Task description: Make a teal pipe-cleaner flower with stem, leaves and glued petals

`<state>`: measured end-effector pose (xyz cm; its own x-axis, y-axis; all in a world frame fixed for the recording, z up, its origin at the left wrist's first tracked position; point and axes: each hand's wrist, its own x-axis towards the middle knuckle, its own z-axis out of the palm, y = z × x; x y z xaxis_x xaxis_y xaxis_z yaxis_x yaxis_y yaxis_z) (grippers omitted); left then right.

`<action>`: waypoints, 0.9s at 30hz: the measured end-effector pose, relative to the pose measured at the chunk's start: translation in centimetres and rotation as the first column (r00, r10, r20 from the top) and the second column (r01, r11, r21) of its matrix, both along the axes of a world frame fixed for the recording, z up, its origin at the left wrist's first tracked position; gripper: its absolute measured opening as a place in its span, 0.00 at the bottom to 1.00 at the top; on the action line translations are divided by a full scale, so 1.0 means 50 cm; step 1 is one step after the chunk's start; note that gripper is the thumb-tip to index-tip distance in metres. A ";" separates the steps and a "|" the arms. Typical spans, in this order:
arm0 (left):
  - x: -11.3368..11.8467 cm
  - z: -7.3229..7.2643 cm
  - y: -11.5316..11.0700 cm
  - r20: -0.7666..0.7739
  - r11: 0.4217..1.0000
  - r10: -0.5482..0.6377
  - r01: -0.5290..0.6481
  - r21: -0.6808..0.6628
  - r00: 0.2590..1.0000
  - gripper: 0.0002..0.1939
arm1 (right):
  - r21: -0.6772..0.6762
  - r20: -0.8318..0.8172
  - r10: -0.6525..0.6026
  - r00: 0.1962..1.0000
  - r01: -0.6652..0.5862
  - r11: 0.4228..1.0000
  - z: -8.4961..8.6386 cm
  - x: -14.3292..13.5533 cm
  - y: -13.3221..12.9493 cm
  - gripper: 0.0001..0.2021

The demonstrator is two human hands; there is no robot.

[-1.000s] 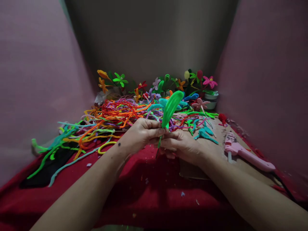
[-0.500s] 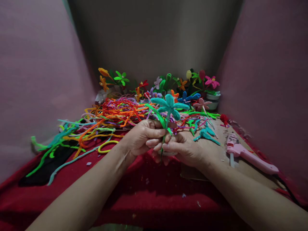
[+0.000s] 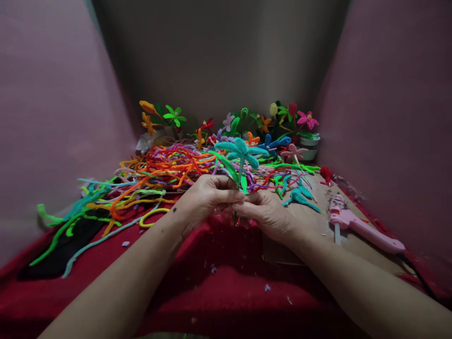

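A teal pipe-cleaner flower (image 3: 242,149) stands upright between my two hands, over the front of the table. My left hand (image 3: 208,197) pinches its stem, thumb and fingers closed just below the green leaves (image 3: 226,165). From the other side, my right hand (image 3: 270,212) has its thumb and fingers closed around the same stem, a little lower, touching the left fingertips. The tail of the stem pokes out below the fingers. Some fingers of both hands are hidden behind the stem and thumbs.
A heap of coloured pipe cleaners (image 3: 169,165) spreads across the back and left. Finished flowers stand along the rear wall. On the cardboard (image 3: 282,245) at right lie teal twisted pieces (image 3: 300,197) and a pink glue gun (image 3: 363,228). Red cloth (image 3: 212,306) covers the table.
My hands have shifted slightly in the frame with the flower between them. The right hand's fingers have closed in nearer the left's on the stem. The view has moved a little.
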<state>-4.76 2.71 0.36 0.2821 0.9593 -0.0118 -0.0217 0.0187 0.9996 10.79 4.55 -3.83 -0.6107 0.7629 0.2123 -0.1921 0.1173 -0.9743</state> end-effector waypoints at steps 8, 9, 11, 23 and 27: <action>-0.015 0.012 -0.003 -0.087 0.999 -0.040 0.039 -0.013 0.995 0.08 | -0.089 0.005 0.143 0.990 -0.142 0.986 -0.005 0.004 0.003 0.17; -0.016 0.013 -0.003 -0.087 0.998 -0.058 0.056 -0.033 0.994 0.09 | -0.096 -0.012 0.151 0.988 -0.151 0.984 -0.006 0.003 0.004 0.18; -0.017 0.013 -0.002 -0.062 0.993 -0.100 0.096 -0.063 0.993 0.10 | -0.086 -0.033 0.185 0.982 -0.187 0.979 -0.008 0.002 0.007 0.17; -0.024 -0.006 0.007 0.182 0.968 -0.221 0.238 -0.077 0.958 0.07 | -0.187 -0.130 0.216 0.968 -0.238 0.953 -0.002 0.001 -0.007 0.10; -0.024 -0.002 0.005 0.134 0.977 -0.197 0.206 -0.050 0.971 0.08 | -0.162 -0.160 0.168 0.973 -0.194 0.968 -0.008 -0.004 -0.004 0.09</action>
